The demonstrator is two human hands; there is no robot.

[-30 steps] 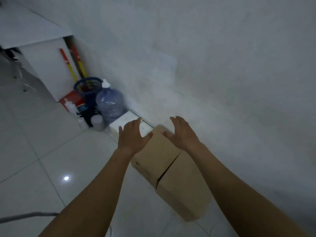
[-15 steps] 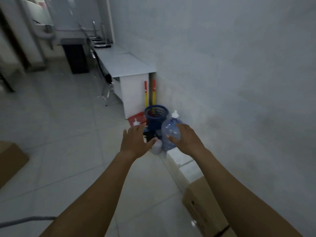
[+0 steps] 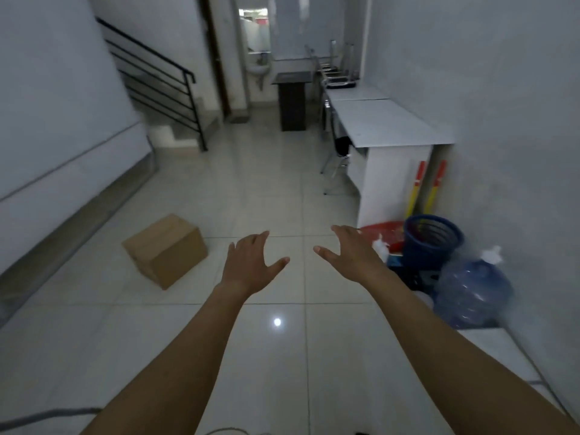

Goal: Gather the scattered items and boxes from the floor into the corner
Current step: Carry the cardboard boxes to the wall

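Observation:
A brown cardboard box (image 3: 166, 249) lies alone on the tiled floor, left of centre and some way ahead of my hands. My left hand (image 3: 249, 265) and my right hand (image 3: 351, 255) are stretched forward side by side above the floor, fingers spread, holding nothing. Against the right wall sits a cluster: a large blue water jug (image 3: 470, 293), a blue mesh basket (image 3: 431, 240), a red basin (image 3: 383, 229), a white bottle (image 3: 379, 246) and dark items beside them. My right hand is just left of this cluster.
A white desk (image 3: 386, 124) runs along the right wall, with two red-and-yellow poles (image 3: 416, 189) behind its end panel. A staircase with a black railing (image 3: 160, 86) rises at the left. A dark cabinet (image 3: 292, 102) and sink stand at the far end. A low white slab (image 3: 489, 346) lies by the right wall.
The view has swung left, from the wall and the boxes beside it out to the open room. The lone brown box has come fully into view. Both hands stay raised with nothing in them.

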